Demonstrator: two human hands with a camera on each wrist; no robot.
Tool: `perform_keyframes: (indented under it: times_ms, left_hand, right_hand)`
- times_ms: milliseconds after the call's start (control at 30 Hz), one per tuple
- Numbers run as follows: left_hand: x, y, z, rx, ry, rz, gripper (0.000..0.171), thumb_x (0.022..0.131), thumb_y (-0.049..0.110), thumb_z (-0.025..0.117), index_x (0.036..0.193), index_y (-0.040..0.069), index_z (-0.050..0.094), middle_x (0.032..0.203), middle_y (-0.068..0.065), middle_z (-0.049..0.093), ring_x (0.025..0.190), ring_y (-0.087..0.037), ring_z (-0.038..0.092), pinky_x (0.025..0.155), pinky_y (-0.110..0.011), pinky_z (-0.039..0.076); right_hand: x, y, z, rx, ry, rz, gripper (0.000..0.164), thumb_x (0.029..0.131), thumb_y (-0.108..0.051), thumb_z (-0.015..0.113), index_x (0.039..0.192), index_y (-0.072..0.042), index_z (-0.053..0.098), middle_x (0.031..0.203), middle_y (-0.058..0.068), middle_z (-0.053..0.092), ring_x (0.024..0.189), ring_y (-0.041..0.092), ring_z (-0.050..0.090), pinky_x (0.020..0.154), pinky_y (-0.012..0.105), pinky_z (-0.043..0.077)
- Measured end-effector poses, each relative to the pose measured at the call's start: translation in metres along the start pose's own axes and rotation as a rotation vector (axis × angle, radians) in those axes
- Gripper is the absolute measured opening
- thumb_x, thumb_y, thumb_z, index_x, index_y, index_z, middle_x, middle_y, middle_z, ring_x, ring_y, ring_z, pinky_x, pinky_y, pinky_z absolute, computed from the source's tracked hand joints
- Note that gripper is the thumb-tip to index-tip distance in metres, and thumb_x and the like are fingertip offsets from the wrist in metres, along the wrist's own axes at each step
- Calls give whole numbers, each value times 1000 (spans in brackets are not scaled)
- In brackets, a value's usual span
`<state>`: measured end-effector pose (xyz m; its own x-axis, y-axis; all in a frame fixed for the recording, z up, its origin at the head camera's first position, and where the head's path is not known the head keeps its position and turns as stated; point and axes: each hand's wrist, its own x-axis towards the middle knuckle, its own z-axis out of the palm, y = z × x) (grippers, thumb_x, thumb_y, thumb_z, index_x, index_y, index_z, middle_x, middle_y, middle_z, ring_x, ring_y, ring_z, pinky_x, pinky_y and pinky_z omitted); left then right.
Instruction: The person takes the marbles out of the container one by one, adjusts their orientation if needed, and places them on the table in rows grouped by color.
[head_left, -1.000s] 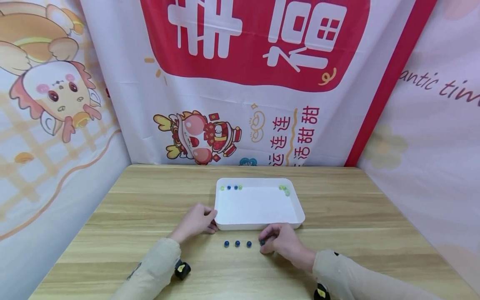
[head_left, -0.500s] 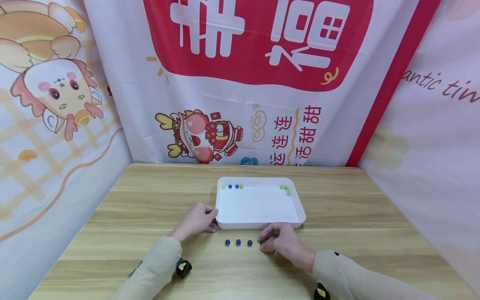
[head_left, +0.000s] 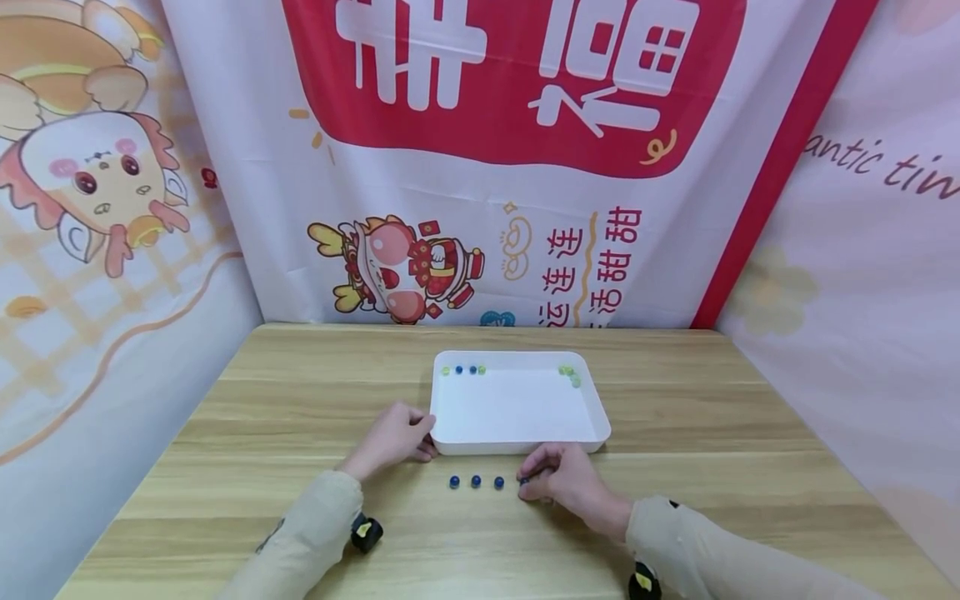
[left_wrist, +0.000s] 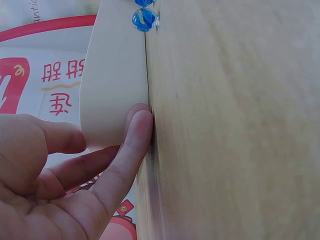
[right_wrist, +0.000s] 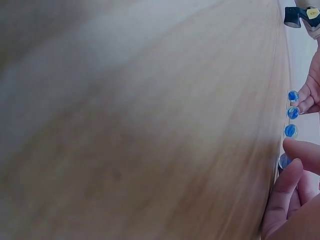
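A white rectangular tray (head_left: 510, 408) lies on the wooden table. At its near left corner, my left hand (head_left: 393, 437) holds the tray, thumb up at the rim and fingers low on the outer wall, as the left wrist view shows. In front of the tray, my right hand (head_left: 567, 485) pinches a blue glass marble (right_wrist: 284, 161) between thumb and fingers, low at the tabletop. That marble is partly hidden by the fingertips. Three more blue marbles (head_left: 476, 481) sit in a row to its left, spaced apart.
Inside the tray, green and blue marbles (head_left: 459, 370) line the far left edge. Several pale green marbles (head_left: 570, 373) cluster in the far right corner. Behind the wooden table (head_left: 315, 375) hangs a printed cloth (head_left: 450, 192), with more printed cloth on both sides.
The head view shifts slightly. Both hands, the tray and the marbles keep their places relative to one another.
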<state>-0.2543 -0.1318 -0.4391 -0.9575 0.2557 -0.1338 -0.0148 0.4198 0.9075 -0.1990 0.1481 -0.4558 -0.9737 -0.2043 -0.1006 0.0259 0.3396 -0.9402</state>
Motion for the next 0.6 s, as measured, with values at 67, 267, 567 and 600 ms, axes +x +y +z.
perform_keyframes:
  times_ms: [67,267,567,600]
  left_hand:
    - [0,0,0,-2,3,0,28,102,9,51,87,-5,71,76,-14,68,70,-26,69,64,-34,61]
    - [-1,0,1,1,-4,7,29,102,8,51,86,-5,70,76,-14,68,70,-26,69,64,-34,61]
    - [-2,2,1,6,3,1,29,102,8,51,86,-4,71,76,-13,68,69,-25,69,64,-33,61]
    - [-1,2,1,6,4,1,29,102,8,51,86,-4,71,76,-13,68,69,-25,69,64,-33,61]
  right_hand:
    - [0,1,0,-1,1,-1,30,68,5,85,92,0,68,88,8,70,64,15,58,50,24,49]
    - [-1,1,-1,-19,2,11,33,67,4,86,94,0,68,90,8,71,64,16,57,50,25,49]
    - [0,1,-1,-24,5,18,32,67,4,86,93,-2,69,90,6,70,64,15,55,50,23,48]
    - [0,1,-2,-24,6,15,32,67,4,86,93,-2,69,90,7,70,64,15,54,50,23,48]
